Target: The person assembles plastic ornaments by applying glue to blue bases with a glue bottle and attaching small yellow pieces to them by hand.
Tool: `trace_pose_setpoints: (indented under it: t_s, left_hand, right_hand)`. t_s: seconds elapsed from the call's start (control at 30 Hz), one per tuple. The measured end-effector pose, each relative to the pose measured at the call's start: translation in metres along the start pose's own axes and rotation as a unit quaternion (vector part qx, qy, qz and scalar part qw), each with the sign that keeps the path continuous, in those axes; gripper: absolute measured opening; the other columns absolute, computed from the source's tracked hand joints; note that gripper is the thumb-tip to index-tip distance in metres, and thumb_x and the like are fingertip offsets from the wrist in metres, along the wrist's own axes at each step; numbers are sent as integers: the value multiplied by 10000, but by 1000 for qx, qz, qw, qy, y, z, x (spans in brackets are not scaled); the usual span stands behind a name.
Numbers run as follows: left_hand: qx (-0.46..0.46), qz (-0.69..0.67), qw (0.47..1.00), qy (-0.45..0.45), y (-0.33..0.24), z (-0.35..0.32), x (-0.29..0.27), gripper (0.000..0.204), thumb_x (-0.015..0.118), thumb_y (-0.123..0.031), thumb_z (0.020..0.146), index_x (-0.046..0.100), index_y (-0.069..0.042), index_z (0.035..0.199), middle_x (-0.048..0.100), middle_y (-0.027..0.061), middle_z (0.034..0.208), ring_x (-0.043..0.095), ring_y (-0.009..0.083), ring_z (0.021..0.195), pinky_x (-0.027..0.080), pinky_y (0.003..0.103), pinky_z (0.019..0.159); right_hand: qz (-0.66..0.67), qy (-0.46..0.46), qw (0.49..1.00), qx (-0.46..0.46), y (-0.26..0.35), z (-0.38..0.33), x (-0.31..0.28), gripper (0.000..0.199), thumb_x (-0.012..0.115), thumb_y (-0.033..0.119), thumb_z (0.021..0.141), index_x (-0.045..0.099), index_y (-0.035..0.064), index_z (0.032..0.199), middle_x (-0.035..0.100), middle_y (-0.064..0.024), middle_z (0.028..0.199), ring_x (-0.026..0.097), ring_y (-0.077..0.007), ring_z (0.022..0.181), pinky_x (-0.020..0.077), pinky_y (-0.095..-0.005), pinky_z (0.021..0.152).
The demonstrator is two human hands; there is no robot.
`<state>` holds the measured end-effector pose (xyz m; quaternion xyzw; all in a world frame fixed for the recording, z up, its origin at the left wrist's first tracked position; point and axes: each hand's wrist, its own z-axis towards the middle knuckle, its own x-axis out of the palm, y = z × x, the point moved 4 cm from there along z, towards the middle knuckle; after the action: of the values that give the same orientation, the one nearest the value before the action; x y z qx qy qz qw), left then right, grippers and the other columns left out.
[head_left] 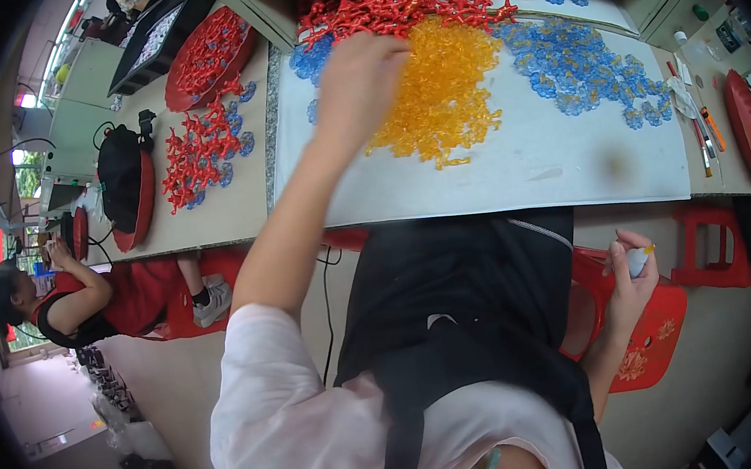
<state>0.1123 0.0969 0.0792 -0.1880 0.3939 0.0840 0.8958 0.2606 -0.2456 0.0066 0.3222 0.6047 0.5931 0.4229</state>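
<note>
My left hand reaches over the white work sheet, at the left edge of a heap of small clear yellow plastic pieces. Motion smears its fingers, so what they hold, if anything, cannot be made out. Just beyond it lie many branching red plastic pieces. Blue flower-like clear pieces spread to the right of the yellow heap, with a few more left of my hand. Below the table's front edge, my right hand is closed around a small pale object with a yellow tip.
On the left stand a red tray of red and blue pieces and a loose red pile. Brushes and an orange-handled tool lie at the right, near a red dish. A co-worker sits far left. Red stools stand below.
</note>
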Motion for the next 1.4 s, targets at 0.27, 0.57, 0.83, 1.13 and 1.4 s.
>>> trace_pose_setpoints:
  t_s: [0.27, 0.57, 0.83, 1.13, 1.4]
  left_hand:
    - [-127, 35, 989, 75, 81, -78, -39, 156, 672, -133, 743, 632, -89, 887, 614, 74, 942, 529, 268, 992, 407, 362, 818]
    - [8, -124, 988, 93, -17, -115, -37, 179, 689, 32, 683, 630, -33, 839, 653, 82, 933, 614, 236, 855, 477, 310, 762]
    - [-76, -197, 975, 71, -16, -132, -28, 302, 743, -154, 675, 617, -74, 936, 575, 77, 986, 544, 245, 893, 397, 343, 767]
    - [-129, -99, 979, 125, -25, -126, -25, 424, 768, -272, 659, 618, -90, 1011, 514, 48, 951, 482, 220, 892, 314, 331, 793]
    - [-104, -134, 975, 141, -17, -126, -18, 309, 754, -191, 674, 651, -132, 960, 514, 24, 922, 479, 196, 852, 313, 317, 743]
  right_hand:
    - [-17, 100, 995, -1, 27, -8, 67, 158, 653, 8, 782, 613, 31, 933, 538, 11, 732, 445, -31, 592, 346, -165, 503]
    - [-43, 149, 988, -2, 35, -21, 96, 197, 664, -11, 761, 609, 15, 948, 562, 3, 765, 500, -48, 721, 397, -180, 644]
    - [35, 244, 969, -25, 32, -25, 123, 373, 550, -58, 758, 413, 39, 1091, 478, -80, 1015, 511, -122, 815, 426, -243, 707]
    - [92, 288, 953, -16, 37, -30, 138, 368, 552, -49, 787, 423, 24, 1124, 440, -115, 1130, 551, -168, 888, 458, -272, 760]
    - [147, 222, 964, 16, 31, -23, 144, 342, 664, -53, 759, 537, -9, 1073, 556, -103, 1037, 562, -166, 940, 459, -257, 827]
